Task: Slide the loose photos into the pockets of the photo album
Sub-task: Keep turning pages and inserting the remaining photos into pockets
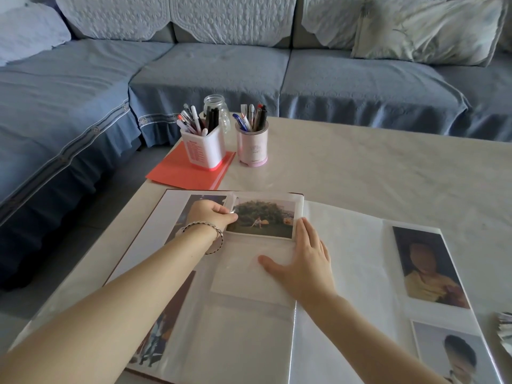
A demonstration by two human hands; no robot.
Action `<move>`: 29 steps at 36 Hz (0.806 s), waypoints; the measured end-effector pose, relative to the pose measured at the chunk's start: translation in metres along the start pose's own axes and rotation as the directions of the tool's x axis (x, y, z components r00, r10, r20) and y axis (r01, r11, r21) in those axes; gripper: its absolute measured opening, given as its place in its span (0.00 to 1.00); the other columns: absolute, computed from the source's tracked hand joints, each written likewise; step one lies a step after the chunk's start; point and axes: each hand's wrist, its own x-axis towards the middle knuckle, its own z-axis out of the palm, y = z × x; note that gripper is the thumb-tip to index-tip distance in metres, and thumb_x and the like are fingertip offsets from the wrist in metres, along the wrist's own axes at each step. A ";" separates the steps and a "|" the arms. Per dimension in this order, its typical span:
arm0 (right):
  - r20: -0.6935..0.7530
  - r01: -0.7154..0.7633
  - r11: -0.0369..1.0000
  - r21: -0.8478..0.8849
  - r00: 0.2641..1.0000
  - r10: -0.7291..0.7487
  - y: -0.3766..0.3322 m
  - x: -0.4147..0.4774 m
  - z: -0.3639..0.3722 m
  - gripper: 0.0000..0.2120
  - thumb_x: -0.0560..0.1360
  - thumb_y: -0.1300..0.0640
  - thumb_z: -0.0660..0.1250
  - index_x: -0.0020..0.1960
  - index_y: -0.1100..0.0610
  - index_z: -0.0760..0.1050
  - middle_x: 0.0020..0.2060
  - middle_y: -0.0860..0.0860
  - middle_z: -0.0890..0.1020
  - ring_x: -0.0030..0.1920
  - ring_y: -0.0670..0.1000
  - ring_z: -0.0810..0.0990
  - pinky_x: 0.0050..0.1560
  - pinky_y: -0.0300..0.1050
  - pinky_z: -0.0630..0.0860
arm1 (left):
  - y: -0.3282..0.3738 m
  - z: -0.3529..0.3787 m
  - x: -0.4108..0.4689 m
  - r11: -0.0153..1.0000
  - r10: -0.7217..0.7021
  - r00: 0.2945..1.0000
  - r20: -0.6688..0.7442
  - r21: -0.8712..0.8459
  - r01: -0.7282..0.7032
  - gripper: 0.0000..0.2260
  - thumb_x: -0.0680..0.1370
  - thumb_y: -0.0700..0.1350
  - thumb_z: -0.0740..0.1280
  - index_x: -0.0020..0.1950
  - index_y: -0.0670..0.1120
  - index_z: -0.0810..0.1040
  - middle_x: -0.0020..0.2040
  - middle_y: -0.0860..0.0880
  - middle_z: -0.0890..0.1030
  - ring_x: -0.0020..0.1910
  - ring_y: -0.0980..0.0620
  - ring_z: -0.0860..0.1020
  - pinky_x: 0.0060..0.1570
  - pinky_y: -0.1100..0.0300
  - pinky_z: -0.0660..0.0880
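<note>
Stacked loose photos (504,327) are cut off at right. The glossy tree photo (263,217) lies long side left-to-right in a top pocket of the open white album (346,245); the left hand (210,214) grip pinches its left end, the right hand (307,264) lies flat.

The left forearm (124,286) covers most of two portrait photos (163,336) on the left page of the open white-paged photo album (346,245). The album's near edge and its bottom-right portrait photo (454,356) run off the bottom of the view. The left grip (210,213) pinches at the landscape photo of a green tree (263,217); whether it holds print or clear pocket film cannot be told. At the right edge of the pale surface (360,162) a stack of loose photos (505,328) is cut off. A white square pen holder (205,148) half hides a clear glass jar (213,102).
</note>
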 end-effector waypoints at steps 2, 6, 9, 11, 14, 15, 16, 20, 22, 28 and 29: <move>-0.006 0.004 1.000 0.015 1.000 -0.004 0.000 0.000 0.000 0.48 0.68 0.36 0.68 0.76 0.53 0.46 0.75 0.45 0.50 0.74 0.48 0.51 0.71 0.38 0.45 | 0.001 0.000 0.001 1.000 -0.015 1.000 0.019 0.020 0.015 0.05 0.72 0.42 0.72 0.43 0.42 0.80 0.42 0.46 0.79 0.47 0.47 0.77 0.48 0.60 0.70; -0.018 0.011 0.999 0.044 1.000 -0.010 0.001 0.000 0.001 0.49 0.68 0.37 0.69 0.76 0.54 0.46 0.75 0.45 0.51 0.74 0.46 0.50 0.70 0.36 0.44 | 0.006 -0.002 0.008 0.990 -0.093 0.992 0.082 0.113 0.084 0.08 0.73 0.45 0.71 0.44 0.41 0.79 0.43 0.44 0.79 0.45 0.46 0.76 0.49 0.59 0.71; -0.020 0.004 0.998 0.065 1.000 -0.003 0.002 -0.001 0.001 0.48 0.67 0.37 0.69 0.76 0.53 0.47 0.75 0.45 0.52 0.74 0.46 0.51 0.70 0.35 0.44 | 0.010 -0.006 0.012 0.974 -0.156 0.982 0.107 0.179 0.136 0.17 0.72 0.48 0.72 0.55 0.39 0.78 0.51 0.42 0.81 0.47 0.45 0.77 0.48 0.58 0.71; -0.019 -0.001 0.997 0.075 1.000 0.002 0.003 -0.001 0.001 0.48 0.67 0.37 0.69 0.76 0.53 0.48 0.75 0.44 0.52 0.74 0.46 0.51 0.70 0.35 0.44 | 0.012 -0.008 0.012 0.967 -0.164 0.980 0.110 0.214 0.138 0.20 0.71 0.48 0.73 0.59 0.40 0.76 0.54 0.42 0.80 0.51 0.45 0.78 0.51 0.57 0.72; -0.018 -0.003 0.997 0.081 1.000 0.004 0.003 -0.001 0.002 0.48 0.67 0.37 0.70 0.76 0.53 0.48 0.75 0.44 0.52 0.74 0.46 0.51 0.70 0.35 0.44 | 0.013 -0.008 0.010 0.968 -0.129 0.982 0.138 0.233 0.095 0.16 0.72 0.46 0.72 0.58 0.40 0.78 0.51 0.45 0.81 0.51 0.45 0.79 0.49 0.57 0.72; -0.019 -0.002 0.997 0.083 1.000 0.003 0.004 -0.001 0.002 0.48 0.67 0.37 0.70 0.76 0.53 0.48 0.75 0.44 0.52 0.74 0.45 0.51 0.70 0.35 0.44 | 0.013 -0.008 0.009 0.971 -0.106 0.984 0.142 0.230 0.071 0.15 0.73 0.44 0.71 0.57 0.40 0.79 0.51 0.45 0.80 0.51 0.45 0.78 0.49 0.58 0.72; -0.019 -0.002 0.996 0.085 1.000 0.004 0.004 -0.001 0.002 0.48 0.67 0.37 0.70 0.76 0.53 0.48 0.75 0.44 0.52 0.74 0.45 0.51 0.70 0.35 0.44 | 0.012 -0.008 0.008 0.974 -0.084 0.987 0.140 0.220 0.052 0.14 0.73 0.42 0.71 0.58 0.40 0.79 0.53 0.43 0.81 0.53 0.45 0.78 0.51 0.58 0.72; -0.020 -0.003 0.996 0.091 1.000 0.005 0.005 0.000 0.003 0.48 0.67 0.37 0.70 0.76 0.53 0.48 0.75 0.44 0.52 0.74 0.46 0.51 0.70 0.36 0.45 | 0.006 -0.007 0.003 0.986 -0.030 0.994 0.109 0.167 0.011 0.15 0.73 0.40 0.72 0.58 0.39 0.79 0.57 0.42 0.80 0.57 0.44 0.77 0.57 0.59 0.70; -0.020 -0.002 0.996 0.090 1.000 0.004 0.006 0.000 0.003 0.48 0.67 0.37 0.70 0.76 0.53 0.48 0.75 0.44 0.52 0.74 0.46 0.51 0.70 0.36 0.45 | 0.002 -0.006 0.002 0.989 -0.025 0.996 0.083 0.150 0.013 0.11 0.72 0.41 0.72 0.52 0.39 0.82 0.52 0.43 0.82 0.54 0.45 0.78 0.52 0.60 0.71; -0.027 0.008 0.993 0.114 1.000 -0.005 0.007 0.000 0.005 0.48 0.67 0.37 0.70 0.76 0.53 0.49 0.75 0.44 0.53 0.74 0.45 0.50 0.70 0.35 0.44 | -0.003 -0.003 0.000 0.992 0.006 1.000 0.029 0.125 -0.010 0.04 0.72 0.43 0.72 0.38 0.44 0.80 0.38 0.47 0.80 0.40 0.49 0.76 0.42 0.62 0.68; -0.031 0.014 0.992 0.128 0.999 -0.010 0.008 0.000 0.005 0.48 0.67 0.38 0.70 0.76 0.53 0.49 0.75 0.44 0.53 0.74 0.45 0.50 0.70 0.35 0.44 | -0.002 -0.002 -0.001 0.992 0.021 1.000 0.016 0.121 -0.023 0.05 0.72 0.42 0.71 0.37 0.45 0.80 0.37 0.48 0.79 0.40 0.49 0.76 0.42 0.62 0.69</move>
